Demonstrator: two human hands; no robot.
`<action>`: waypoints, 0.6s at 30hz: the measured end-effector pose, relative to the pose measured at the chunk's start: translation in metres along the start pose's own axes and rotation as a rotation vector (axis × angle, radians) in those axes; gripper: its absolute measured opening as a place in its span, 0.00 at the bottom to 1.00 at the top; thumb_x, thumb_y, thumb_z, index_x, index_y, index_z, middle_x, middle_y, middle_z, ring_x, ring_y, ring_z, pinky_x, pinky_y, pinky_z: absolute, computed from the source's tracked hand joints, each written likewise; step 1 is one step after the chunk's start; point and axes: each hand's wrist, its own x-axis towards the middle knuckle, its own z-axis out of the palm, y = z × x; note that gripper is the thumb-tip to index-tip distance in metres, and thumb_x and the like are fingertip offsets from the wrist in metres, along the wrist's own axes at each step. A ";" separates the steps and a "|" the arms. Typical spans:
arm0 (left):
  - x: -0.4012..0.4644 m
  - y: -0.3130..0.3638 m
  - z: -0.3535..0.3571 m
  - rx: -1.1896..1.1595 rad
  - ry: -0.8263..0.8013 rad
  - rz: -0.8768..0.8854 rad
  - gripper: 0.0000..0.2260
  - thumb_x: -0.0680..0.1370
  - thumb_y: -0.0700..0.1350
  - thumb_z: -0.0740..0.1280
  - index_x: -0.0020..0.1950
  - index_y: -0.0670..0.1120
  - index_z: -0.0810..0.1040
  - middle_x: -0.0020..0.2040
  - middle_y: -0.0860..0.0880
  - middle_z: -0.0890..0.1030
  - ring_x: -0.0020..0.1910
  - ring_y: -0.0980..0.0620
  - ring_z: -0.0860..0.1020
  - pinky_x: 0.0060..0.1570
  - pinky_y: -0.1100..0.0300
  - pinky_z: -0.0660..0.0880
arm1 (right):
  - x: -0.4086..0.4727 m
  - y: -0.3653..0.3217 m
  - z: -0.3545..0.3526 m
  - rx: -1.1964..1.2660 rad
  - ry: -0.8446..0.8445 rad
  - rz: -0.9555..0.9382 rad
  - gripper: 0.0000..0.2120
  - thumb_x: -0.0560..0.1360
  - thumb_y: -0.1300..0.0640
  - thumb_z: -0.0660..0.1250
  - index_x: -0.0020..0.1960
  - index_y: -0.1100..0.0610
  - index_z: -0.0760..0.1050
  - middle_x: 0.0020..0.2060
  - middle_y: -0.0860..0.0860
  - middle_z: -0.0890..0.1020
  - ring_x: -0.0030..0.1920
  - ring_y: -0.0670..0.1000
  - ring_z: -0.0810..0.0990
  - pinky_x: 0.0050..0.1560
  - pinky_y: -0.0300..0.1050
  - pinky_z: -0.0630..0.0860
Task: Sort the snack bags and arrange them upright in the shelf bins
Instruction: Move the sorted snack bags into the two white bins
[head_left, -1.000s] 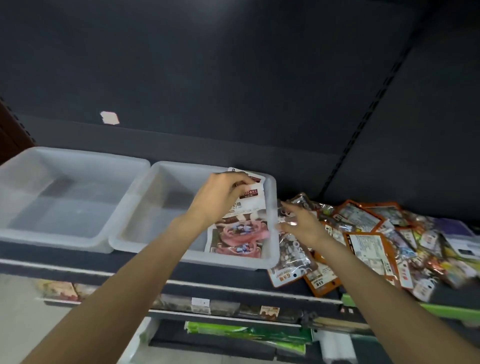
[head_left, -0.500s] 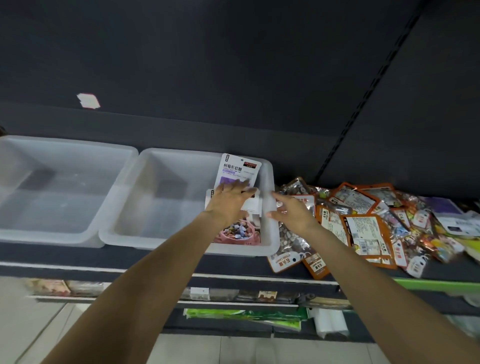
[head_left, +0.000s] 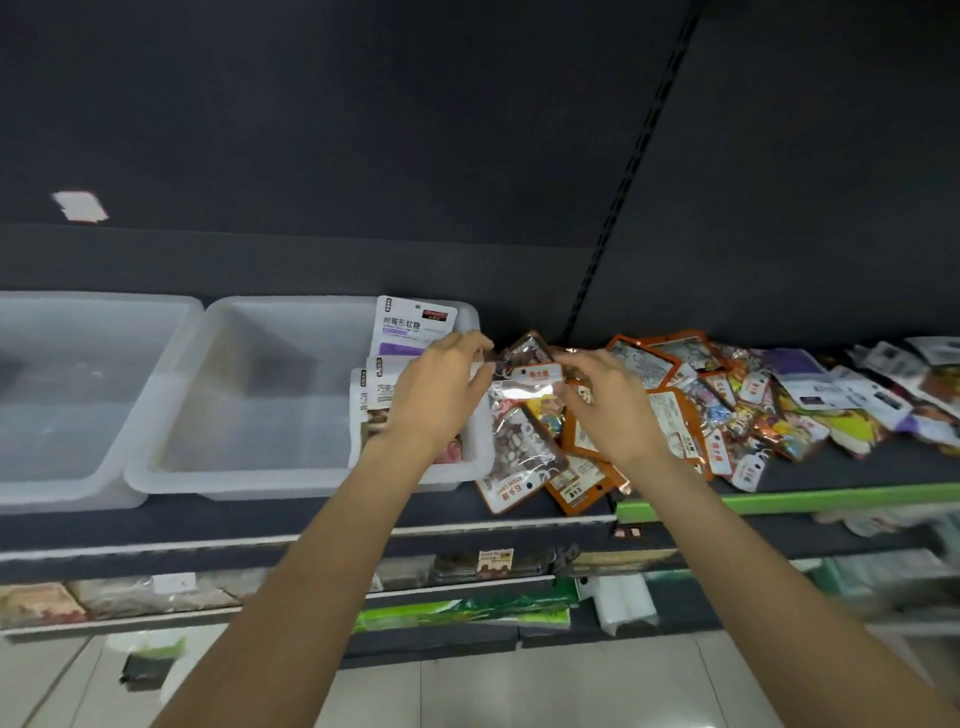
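Observation:
Two clear plastic bins stand side by side on the dark shelf: the left bin (head_left: 62, 467) and the middle bin (head_left: 244, 467). White snack bags (head_left: 410, 327) stand upright against the middle bin's right wall. To the right lies a heap of snack bags (head_left: 727, 395), orange, clear and white. My left hand (head_left: 441, 395) and my right hand (head_left: 608, 405) both pinch the top edge of a clear candy bag with a white tag (head_left: 530, 389), held just right of the middle bin.
The shelf's front edge (head_left: 363, 535) runs below the bins, with a green strip (head_left: 831, 499) on the right. Lower shelves hold more packaged goods (head_left: 457, 613). A slotted upright (head_left: 613, 208) runs up the dark back panel.
My left hand left the upright bags in the middle bin and moved right. Both hands have come together on a clear candy bag from the heap. The camera tilted slightly.

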 end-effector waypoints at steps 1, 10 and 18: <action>0.000 0.014 0.004 0.059 0.017 0.035 0.12 0.81 0.45 0.60 0.64 0.46 0.73 0.56 0.47 0.78 0.53 0.48 0.77 0.49 0.52 0.75 | -0.005 0.007 -0.009 -0.032 0.013 0.013 0.17 0.79 0.56 0.63 0.67 0.55 0.72 0.61 0.52 0.75 0.63 0.52 0.72 0.58 0.43 0.71; 0.010 0.173 0.120 0.081 -0.092 0.199 0.11 0.81 0.48 0.58 0.61 0.49 0.75 0.57 0.49 0.78 0.54 0.47 0.77 0.45 0.55 0.71 | -0.072 0.156 -0.109 -0.169 -0.104 0.285 0.17 0.78 0.54 0.63 0.66 0.54 0.72 0.65 0.54 0.71 0.60 0.57 0.74 0.55 0.51 0.75; 0.033 0.324 0.240 -0.039 -0.203 0.186 0.10 0.80 0.47 0.59 0.59 0.48 0.75 0.53 0.48 0.80 0.51 0.45 0.78 0.44 0.53 0.74 | -0.118 0.321 -0.209 -0.164 -0.093 0.409 0.17 0.79 0.54 0.63 0.67 0.56 0.71 0.64 0.56 0.72 0.61 0.56 0.74 0.57 0.50 0.74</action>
